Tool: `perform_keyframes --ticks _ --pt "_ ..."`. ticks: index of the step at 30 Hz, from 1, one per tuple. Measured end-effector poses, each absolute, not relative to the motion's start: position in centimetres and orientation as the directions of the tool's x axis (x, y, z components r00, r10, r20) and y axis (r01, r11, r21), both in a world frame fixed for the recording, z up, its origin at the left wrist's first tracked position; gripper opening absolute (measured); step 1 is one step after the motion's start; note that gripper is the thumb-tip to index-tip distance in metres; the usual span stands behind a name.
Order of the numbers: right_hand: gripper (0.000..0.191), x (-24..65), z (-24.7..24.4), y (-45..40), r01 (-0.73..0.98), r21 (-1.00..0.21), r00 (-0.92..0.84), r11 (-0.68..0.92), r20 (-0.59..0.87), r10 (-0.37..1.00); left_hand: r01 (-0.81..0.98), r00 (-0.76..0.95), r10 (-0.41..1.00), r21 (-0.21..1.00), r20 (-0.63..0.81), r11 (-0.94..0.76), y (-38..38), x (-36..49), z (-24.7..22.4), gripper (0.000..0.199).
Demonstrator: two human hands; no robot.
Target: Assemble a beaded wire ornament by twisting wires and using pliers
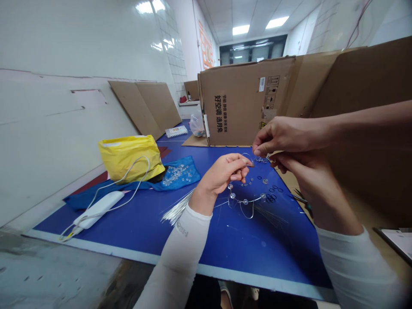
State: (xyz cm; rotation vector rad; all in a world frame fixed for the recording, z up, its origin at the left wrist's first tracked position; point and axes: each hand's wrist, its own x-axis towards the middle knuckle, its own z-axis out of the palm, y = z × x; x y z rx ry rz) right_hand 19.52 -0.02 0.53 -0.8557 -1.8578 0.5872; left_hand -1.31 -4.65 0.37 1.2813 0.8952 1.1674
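My left hand (223, 174) pinches a thin wire strung with clear beads (246, 201) above the blue table top (264, 253). The beaded wire forms curved loops, and its upper end reaches toward my right hand (301, 182). That hand, in a white sleeve, sits close to the wire, but its fingertips are partly hidden. A co-worker's bare hand (280, 136) reaches in from the right, directly above my right hand and close to the wire. Small dark rings (273, 191) lie beneath the wire, and a bundle of silver wires (178, 208) lies by my left wrist.
A blue cloth (175, 176) holds loose clear beads. Nearby are a yellow plastic bag (130, 159) and a white power bank (99, 209) with a cable. Cardboard panels (244, 103) stand along the far and right sides, and dark-handled pliers (301, 198) lie at the right.
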Motion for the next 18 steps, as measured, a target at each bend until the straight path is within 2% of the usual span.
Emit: perform_keyframes --ticks 2,4,13,18 --pt "0.022 19.7 -0.5 -0.4 0.188 -0.817 -0.198 0.544 0.511 0.836 -0.117 0.218 0.971 0.990 0.101 -0.077 -4.6 -1.3 0.4 0.017" --pt "0.019 19.6 -1.0 -0.7 0.135 -0.864 -0.185 0.486 0.460 0.869 -0.092 0.217 0.972 0.993 0.090 -0.071 -4.5 -1.2 0.4 0.018" --pt "0.023 19.5 -0.7 -0.7 0.104 -0.899 -0.182 0.426 0.404 0.897 -0.074 0.224 0.972 0.996 0.072 -0.057 -4.3 -1.0 0.2 0.019" --pt "0.023 19.5 -0.2 -1.2 0.148 -0.919 -0.200 0.367 0.335 0.921 -0.053 0.203 0.977 0.997 0.060 -0.050 -4.4 -0.9 0.2 0.021"
